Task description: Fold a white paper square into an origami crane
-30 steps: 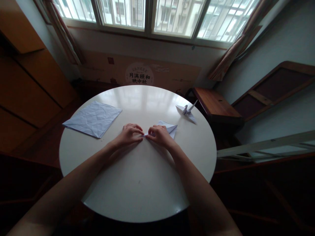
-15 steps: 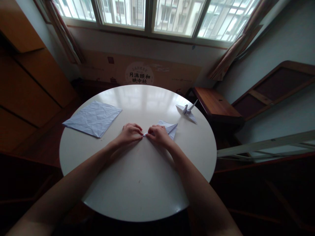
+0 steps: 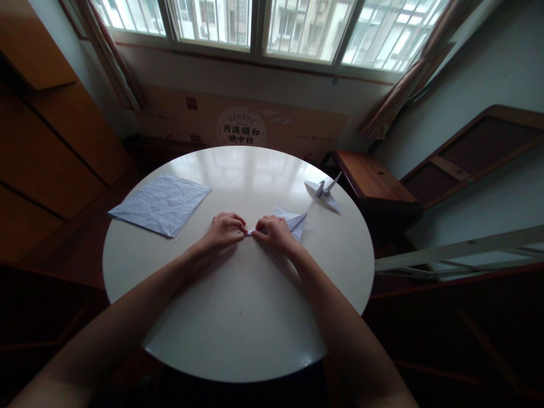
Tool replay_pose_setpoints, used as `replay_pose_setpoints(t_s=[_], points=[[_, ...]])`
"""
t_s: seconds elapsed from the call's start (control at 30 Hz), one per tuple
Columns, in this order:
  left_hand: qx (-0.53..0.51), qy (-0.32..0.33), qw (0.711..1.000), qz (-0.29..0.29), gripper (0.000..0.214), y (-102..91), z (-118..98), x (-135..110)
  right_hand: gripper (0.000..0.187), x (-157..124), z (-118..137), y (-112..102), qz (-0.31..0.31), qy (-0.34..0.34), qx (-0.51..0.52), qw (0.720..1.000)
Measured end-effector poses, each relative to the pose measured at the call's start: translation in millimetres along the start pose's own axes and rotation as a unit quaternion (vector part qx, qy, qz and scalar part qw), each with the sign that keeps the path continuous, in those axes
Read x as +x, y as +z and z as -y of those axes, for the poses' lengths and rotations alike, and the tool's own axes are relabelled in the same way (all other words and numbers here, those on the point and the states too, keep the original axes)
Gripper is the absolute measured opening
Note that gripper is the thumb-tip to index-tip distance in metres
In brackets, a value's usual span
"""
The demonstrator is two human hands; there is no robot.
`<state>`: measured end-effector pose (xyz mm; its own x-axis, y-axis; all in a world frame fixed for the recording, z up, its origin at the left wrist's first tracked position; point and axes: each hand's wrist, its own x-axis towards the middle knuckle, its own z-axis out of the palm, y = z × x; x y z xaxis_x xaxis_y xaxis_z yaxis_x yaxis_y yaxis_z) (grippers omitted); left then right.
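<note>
Near the middle of the white round table, my left hand and my right hand pinch a folded piece of white origami paper between them. Its narrow tip shows between my fingertips, and its wider, pointed part spreads out to the right of my right hand. My hands cover much of the paper. Further back on the right stands a finished paper crane with its wings spread. At the left lie creased white paper sheets, apart from both hands.
Orange-brown cabinets stand at the left. A printed box leans below the barred windows. Close to the table's right side are a small wooden stand and a pale rail.
</note>
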<state>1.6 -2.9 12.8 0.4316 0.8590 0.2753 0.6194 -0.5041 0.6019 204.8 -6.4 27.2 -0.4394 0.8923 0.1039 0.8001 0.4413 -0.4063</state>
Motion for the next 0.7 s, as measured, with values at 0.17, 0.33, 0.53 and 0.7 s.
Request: replay_pose_setpoints(t_s=[0.17, 0.33, 0.53, 0.7], points=[[0.019, -0.010, 0.999, -0.044, 0.019, 7.2, -1.7, -0.2, 0.016, 1.1, -1.6, 1.6, -0.001, -0.002, 0.002, 1.000], [0.041, -0.023, 0.997, -0.058, 0.019, 11.4, -4.7, -0.7, 0.014, 2.0, -2.4, 2.5, 0.001, 0.000, 0.006, 1.000], [0.030, -0.019, 0.998, -0.051, 0.011, 8.6, -6.7, -1.0, 0.015, 1.8, -1.4, 1.6, 0.002, 0.004, 0.008, 1.000], [-0.068, -0.042, 0.995, -0.053, 0.009, -5.1, -2.6, 0.6, 0.016, 0.6, -0.3, 0.3, 0.003, 0.008, 0.013, 1.000]])
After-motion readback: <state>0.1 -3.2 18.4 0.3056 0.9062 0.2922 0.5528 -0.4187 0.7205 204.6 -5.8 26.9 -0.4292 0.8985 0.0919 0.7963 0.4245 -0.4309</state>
